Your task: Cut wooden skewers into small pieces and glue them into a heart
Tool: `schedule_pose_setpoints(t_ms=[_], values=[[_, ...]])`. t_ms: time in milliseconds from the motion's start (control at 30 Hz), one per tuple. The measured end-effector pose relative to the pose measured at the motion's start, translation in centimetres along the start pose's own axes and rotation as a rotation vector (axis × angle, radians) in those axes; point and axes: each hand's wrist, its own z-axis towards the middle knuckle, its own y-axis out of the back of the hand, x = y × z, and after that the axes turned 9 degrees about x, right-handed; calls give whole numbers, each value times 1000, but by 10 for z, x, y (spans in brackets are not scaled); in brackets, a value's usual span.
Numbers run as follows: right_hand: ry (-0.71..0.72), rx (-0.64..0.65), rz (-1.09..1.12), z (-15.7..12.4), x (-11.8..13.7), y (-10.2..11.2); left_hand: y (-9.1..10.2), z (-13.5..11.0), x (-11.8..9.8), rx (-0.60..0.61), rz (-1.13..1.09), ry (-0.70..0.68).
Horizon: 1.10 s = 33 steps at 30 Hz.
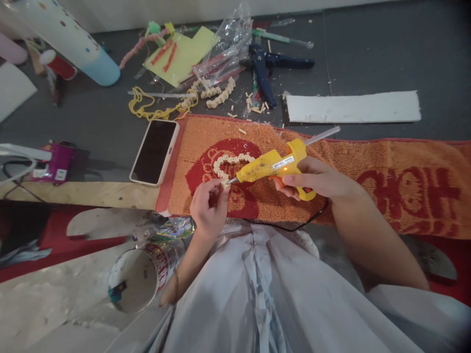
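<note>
My right hand (312,179) is wrapped round the handle of a yellow hot glue gun (274,165), its nozzle pointing left and a clear glue stick jutting from its back. The nozzle tip meets a small pale piece pinched in the fingers of my left hand (209,203). Just beyond lies a heart-shaped ring of small pale beads (230,162) on an orange and red towel (368,162).
A phone (154,152) lies face up left of the towel. Behind are a blue glue gun (263,71), loose bead strings (220,95), yellow cord, plastic wrap, yellow paper and a white foam strip (353,108). A white cup (138,279) sits near my left arm.
</note>
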Motion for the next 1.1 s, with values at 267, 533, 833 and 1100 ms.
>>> schedule_pose_setpoints(t_ms=[267,533,833,1100], values=[[17,-3,-28,0,-2,3,0,-1,2,-4,-17,2],[15,-3,-60,-1,0,4,-1,-2,2,-2,-17,58],[44,-304,-138,-14,10,10,0,0,-2,-7,15,34],[-286,-910,-1156,-36,8,55,0,2,-4,51,-1,1]])
